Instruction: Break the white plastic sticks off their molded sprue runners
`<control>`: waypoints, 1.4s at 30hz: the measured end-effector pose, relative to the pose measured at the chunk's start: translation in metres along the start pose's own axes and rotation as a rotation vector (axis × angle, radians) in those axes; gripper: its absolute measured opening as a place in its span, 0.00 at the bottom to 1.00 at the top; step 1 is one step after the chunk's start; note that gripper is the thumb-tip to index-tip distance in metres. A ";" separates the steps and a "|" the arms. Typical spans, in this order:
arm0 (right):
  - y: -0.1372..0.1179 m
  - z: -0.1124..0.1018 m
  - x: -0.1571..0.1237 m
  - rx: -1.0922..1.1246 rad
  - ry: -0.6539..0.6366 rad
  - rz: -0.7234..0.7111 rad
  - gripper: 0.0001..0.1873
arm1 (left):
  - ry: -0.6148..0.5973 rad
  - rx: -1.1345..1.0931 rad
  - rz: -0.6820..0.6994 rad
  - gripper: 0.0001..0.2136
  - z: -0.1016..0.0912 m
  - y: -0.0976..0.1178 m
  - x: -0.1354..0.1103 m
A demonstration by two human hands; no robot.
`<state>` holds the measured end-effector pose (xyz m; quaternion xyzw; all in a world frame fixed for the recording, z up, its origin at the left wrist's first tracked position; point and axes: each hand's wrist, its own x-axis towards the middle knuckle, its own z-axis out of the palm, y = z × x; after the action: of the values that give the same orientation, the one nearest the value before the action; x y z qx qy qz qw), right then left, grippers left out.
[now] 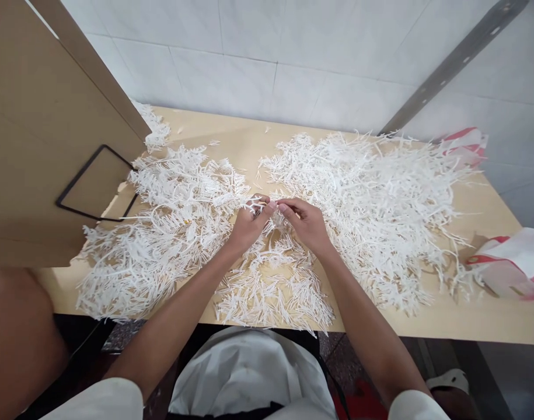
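My left hand [249, 223] is closed around a white branched plastic piece [254, 205], whose thin twigs stick out past the fingers. The fingertips of my right hand [305, 221] are pinched together right beside the left thumb, at the end of that piece; what lies between them is mostly hidden. Under both hands, small loose white sticks [275, 291] are scattered towards the table's front edge. A big heap of white branched pieces [372, 198] spreads to the right of my right hand. Another heap of short white pieces [174, 233] lies left of my left hand.
A brown cardboard panel [52, 134] with a black wire frame [80, 172] stands on the left of the wooden table [446, 318]. Red-and-white plastic bags [514, 262] lie at the right. A tiled wall [249, 76] with a metal upright [450, 70] closes the back.
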<state>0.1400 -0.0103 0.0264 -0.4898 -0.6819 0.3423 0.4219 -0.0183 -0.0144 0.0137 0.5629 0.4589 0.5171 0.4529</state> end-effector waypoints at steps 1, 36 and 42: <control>0.000 -0.001 0.000 0.011 -0.019 0.008 0.16 | -0.024 0.021 0.014 0.13 0.000 0.000 0.000; 0.006 0.022 -0.013 -0.682 0.248 -0.330 0.13 | -0.125 0.447 0.155 0.11 0.003 0.000 -0.007; 0.002 0.019 -0.009 -0.344 0.186 -0.163 0.13 | -0.069 0.382 0.134 0.12 0.003 0.001 -0.009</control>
<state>0.1248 -0.0196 0.0151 -0.5274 -0.7258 0.1390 0.4192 -0.0161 -0.0232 0.0131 0.6852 0.4946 0.4300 0.3178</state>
